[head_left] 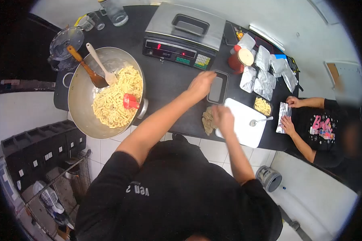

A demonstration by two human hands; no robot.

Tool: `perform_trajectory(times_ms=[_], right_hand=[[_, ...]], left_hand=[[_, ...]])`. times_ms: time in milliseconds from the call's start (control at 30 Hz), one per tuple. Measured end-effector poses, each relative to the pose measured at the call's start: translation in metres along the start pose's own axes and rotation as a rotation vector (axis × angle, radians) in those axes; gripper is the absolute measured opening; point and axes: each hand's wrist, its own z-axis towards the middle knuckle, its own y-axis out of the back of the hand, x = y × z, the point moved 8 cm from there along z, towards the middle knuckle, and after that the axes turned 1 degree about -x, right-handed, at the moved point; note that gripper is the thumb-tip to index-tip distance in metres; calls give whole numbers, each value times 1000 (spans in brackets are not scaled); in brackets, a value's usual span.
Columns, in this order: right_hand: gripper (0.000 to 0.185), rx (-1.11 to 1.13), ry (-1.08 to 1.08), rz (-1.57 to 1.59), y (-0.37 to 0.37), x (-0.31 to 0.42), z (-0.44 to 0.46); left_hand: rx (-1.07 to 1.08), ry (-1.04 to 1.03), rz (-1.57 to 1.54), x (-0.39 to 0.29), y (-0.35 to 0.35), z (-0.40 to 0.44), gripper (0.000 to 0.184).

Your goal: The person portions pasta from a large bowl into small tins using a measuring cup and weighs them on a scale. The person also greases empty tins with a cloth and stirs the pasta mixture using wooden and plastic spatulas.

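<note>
My left hand (202, 85) has its fingers closed at the upper left rim of a black rectangular container (217, 89), in front of the scale. Blurred by motion, my right hand (224, 119) is over the left edge of a white board (247, 132), beside a crumpled brownish cloth (208, 121); whether it holds anything is unclear. On the left, a large metal pot (78, 108) holds pasta (112, 108), a wooden spatula (88, 71), a pale spoon (100, 62) and a red scoop (130, 101).
A scale (181, 38) stands at the back. Foil-covered packs (265, 82), a red-brown jar (240, 60) and a pasta-filled container (262, 106) are on the right. A spoon (261, 121) lies on the board. A co-worker's hands (287, 120) touch foil.
</note>
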Motion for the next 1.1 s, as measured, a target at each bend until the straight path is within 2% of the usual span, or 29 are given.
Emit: perform_trajectory(times_ms=[33, 67, 100, 167, 233, 300, 400, 500, 533, 567, 600, 633, 700, 733, 767, 833, 900, 967, 1033, 1100], right_hand=[[18, 25, 47, 30, -22, -10, -34], [36, 157, -52, -58, -29, -2, -51], [36, 152, -69, -65, -37, 1, -61], [56, 130, -34, -264, -57, 1, -77], [58, 165, -125, -243, -76, -8, -80], [61, 192, -232, -199, -97, -21, -85], [43, 170, 45, -220, -111, -1, -91], [39, 68, 72, -59, -97, -6, -86], [39, 61, 79, -67, -93, -10, -85], [41, 46, 6, 95, -90, -20, -84], [44, 36, -67, 262, -89, -25, -83], [44, 35, -61, 263, -77, -14, -79], [38, 12, -339, 376, -55, -17, -75], [36, -28, -330, 399, -50, -16, -72], [36, -35, -320, 391, -47, -14, -69], [32, -93, -74, 225, -35, 7, -58], [30, -40, -98, 245, -55, -2, -55], [34, 7, 88, -146, -88, 2, -60], [37, 44, 116, -115, -121, -10, -71], [34, 120, 98, -31, -135, -20, -73]], left_hand=[[19, -89, 97, -5, -16, 13, 28], [37, -179, 193, -10, -28, 24, 28], [43, -187, 177, -11, -34, 33, 28], [585, 31, 319, 7, -85, 41, 23], [629, -71, 452, 5, -93, 43, 19], [639, -106, 491, 7, -96, 43, 19], [657, -148, 514, 7, -93, 42, 20], [547, -190, 476, 11, -89, 40, 18], [601, -112, 500, 17, -90, 40, 18], [590, -114, 502, 17, -88, 45, 18], [614, -22, 462, 24, -86, 45, 20], [639, 72, 422, 34, -85, 44, 22], [568, 20, 438, 37, -81, 42, 24], [497, -35, 447, 37, -80, 43, 25], [483, -39, 446, 41, -82, 44, 25], [656, -66, 389, 45, -98, 36, 27], [606, -54, 369, 40, -95, 42, 22], [559, -29, 382, 31, -82, 47, 16], [511, -10, 355, 27, -72, 51, 16], [522, 96, 277, 32, -57, 56, 21]])
